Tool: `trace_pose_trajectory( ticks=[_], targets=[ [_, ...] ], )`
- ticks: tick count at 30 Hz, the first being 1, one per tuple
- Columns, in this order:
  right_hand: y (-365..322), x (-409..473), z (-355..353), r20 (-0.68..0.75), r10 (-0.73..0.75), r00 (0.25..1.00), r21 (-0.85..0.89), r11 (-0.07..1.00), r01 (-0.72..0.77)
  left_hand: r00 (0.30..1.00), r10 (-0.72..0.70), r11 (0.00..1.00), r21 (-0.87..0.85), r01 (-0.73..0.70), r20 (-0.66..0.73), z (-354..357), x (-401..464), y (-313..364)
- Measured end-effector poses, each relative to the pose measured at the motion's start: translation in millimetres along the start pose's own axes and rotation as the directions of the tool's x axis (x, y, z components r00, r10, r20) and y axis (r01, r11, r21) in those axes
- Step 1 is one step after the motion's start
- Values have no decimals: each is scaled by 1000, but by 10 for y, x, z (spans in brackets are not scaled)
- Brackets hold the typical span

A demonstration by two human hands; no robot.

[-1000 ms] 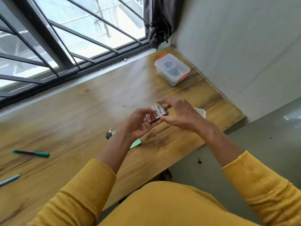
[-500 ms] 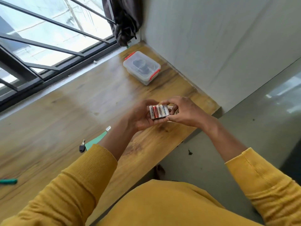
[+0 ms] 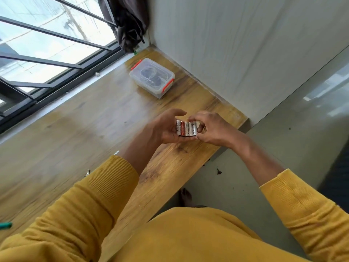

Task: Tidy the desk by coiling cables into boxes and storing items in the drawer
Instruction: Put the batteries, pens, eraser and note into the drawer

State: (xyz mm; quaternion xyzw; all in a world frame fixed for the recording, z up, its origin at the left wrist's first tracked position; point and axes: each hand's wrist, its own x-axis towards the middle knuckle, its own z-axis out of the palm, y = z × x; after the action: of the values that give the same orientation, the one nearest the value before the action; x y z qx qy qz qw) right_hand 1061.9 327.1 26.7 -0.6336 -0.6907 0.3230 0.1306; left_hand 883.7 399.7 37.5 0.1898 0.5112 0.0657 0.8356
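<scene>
Above the surface, the left hand cradles a row of batteries while the right hand pinches their far end, likely squaring them up for the drawer.

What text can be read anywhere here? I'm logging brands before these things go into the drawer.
Batteries, held side by side between the left hand and right hand: dark lettering runs along each label, too blurred to read.
Clear plastic box with red clips: no text visible.
Nothing else carries writing.
</scene>
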Motion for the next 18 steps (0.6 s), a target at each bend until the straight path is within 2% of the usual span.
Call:
trace_pose_trajectory(
  ticks=[6, 18],
  targets=[
    [-5, -5, 35, -13, 39, 999, 52, 998, -38, 1000, -19, 999, 36, 20, -10, 2, -57, 33],
    [4, 20, 98, -18, 21, 1000, -41, 999, -22, 999, -30, 999, 34, 29, 13, 17, -216, 78]
  ],
)
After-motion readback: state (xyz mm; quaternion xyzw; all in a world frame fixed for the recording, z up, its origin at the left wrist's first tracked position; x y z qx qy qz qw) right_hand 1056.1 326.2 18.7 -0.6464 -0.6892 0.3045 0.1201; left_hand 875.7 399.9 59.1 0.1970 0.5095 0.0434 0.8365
